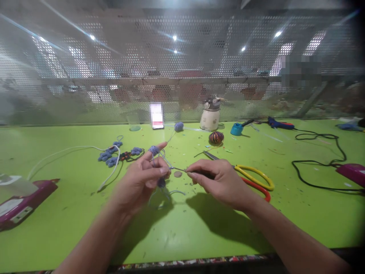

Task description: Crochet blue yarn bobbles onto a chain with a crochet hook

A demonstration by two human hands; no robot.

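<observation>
Purple yarn is wound around the raised index finger of my left hand. Its thumb and other fingers pinch a small piece of purple crochet work, mostly hidden by the fingers. A thin crochet hook runs between the hands, its tip at the yarn by my left fingertips. My right hand is closed on the hook's other end, which the fingers cover. From the left index finger the strand leads back to a purple yarn ball. A loose yarn tail hangs below the left hand.
Scissors lie beside my right hand. Blue crocheted flowers and a white cable are at left. Behind stand a phone, a multicoloured yarn ball, a bottle and a glue gun. Purple power strips flank both sides.
</observation>
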